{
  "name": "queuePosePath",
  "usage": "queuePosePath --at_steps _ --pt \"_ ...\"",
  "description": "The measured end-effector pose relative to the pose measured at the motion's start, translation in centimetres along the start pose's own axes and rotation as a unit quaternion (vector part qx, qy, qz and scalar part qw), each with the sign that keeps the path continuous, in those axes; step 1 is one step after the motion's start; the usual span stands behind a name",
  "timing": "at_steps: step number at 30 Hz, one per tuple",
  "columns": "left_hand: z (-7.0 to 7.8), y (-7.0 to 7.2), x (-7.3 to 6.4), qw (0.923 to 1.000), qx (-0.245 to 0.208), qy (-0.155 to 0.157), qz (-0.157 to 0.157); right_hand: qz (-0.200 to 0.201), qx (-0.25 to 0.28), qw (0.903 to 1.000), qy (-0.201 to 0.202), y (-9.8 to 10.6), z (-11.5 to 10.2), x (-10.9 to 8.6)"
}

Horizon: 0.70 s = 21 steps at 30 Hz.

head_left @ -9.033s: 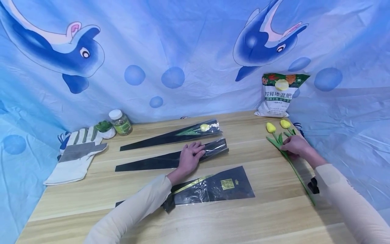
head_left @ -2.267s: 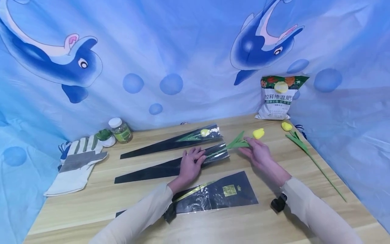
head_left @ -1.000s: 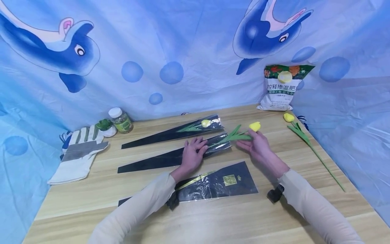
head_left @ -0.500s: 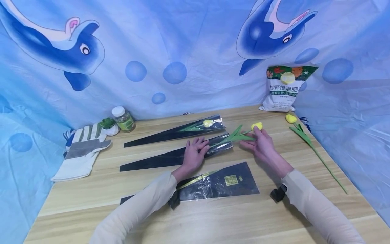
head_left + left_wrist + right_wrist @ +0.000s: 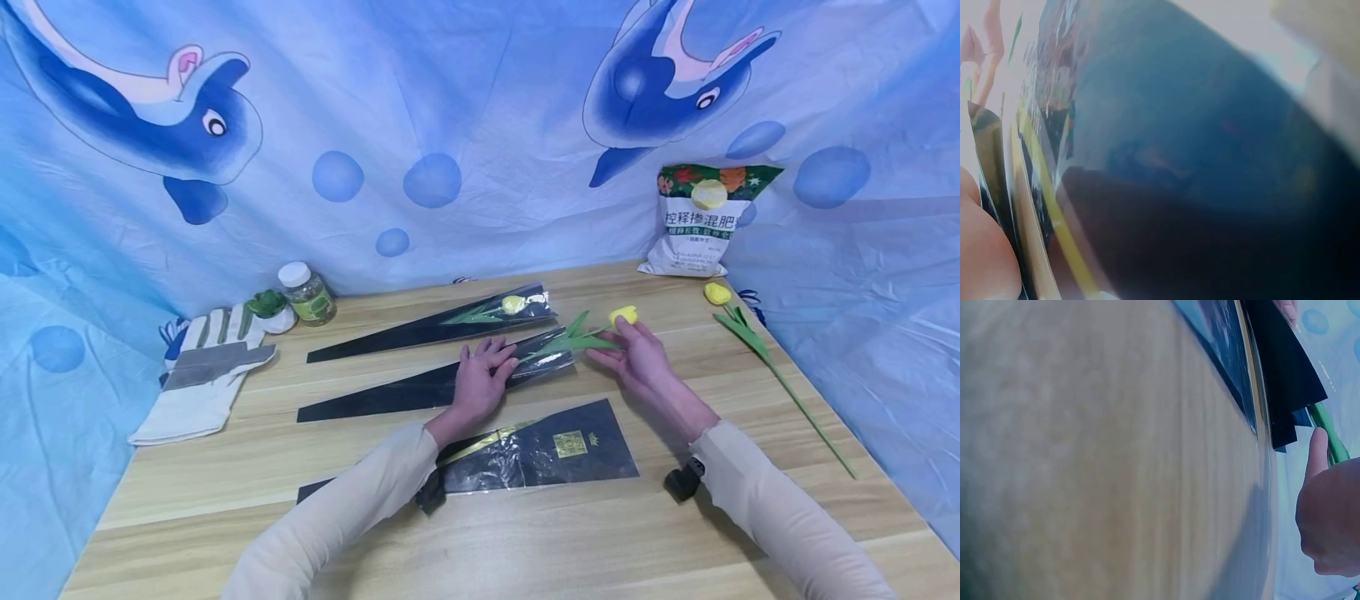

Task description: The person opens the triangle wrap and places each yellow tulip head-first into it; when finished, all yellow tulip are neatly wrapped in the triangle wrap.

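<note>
My right hand (image 5: 647, 360) pinches a yellow artificial tulip (image 5: 622, 316) just below its bloom. Its green leaves (image 5: 576, 333) overlap the wide mouth of the middle black flower sleeve (image 5: 390, 394), and its stem shows through the clear front inside. My left hand (image 5: 480, 383) rests on that sleeve near the mouth, fingers spread. In the right wrist view, the right hand (image 5: 1332, 515) is beside the green leaf (image 5: 1329, 431) at the sleeve's black edge. Mostly dark sleeve film (image 5: 1197, 125) fills the left wrist view, with part of the left hand (image 5: 985, 256) at its edge.
Behind lies a sleeve (image 5: 405, 333) with a tulip inside; in front, a flat sleeve (image 5: 525, 458) with a gold label. Another tulip (image 5: 780, 379) lies at right. A fertilizer bag (image 5: 693, 221), lidded jar (image 5: 307, 293), small potted plant (image 5: 273, 312) and work gloves (image 5: 202, 375) stand around.
My right hand took one of two tulips from the right side, brought it left and slid its stem into the middle sleeve; lately it edged further left. The left hand stayed on the sleeve.
</note>
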<state>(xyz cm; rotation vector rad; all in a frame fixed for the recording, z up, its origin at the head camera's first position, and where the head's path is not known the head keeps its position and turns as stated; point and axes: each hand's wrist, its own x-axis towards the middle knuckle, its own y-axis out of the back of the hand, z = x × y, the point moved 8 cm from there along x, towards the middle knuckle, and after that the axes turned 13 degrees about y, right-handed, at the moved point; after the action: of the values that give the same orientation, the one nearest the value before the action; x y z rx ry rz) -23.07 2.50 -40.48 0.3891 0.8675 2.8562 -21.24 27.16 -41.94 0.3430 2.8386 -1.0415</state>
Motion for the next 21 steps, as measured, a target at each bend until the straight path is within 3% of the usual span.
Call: queuePosePath --at_steps 4,9,16,21 --pt "0.13 0.09 -0.02 1.0 -0.004 -0.004 0.002 -0.011 0.01 0.9999 -0.005 -0.13 0.27 -0.08" --pt "0.22 0.15 0.03 1.0 -0.003 -0.004 0.0 -0.023 -0.028 0.9993 0.004 -0.1 0.36 -0.11" --pt "0.14 0.12 0.2 1.0 0.0 0.002 -0.001 0.0 -0.087 0.9962 0.007 0.41 0.3 -0.25" --pt "-0.07 -0.19 0.01 0.9999 0.004 0.009 -0.008 -0.019 -0.122 0.9919 0.033 0.08 0.2 -0.41"
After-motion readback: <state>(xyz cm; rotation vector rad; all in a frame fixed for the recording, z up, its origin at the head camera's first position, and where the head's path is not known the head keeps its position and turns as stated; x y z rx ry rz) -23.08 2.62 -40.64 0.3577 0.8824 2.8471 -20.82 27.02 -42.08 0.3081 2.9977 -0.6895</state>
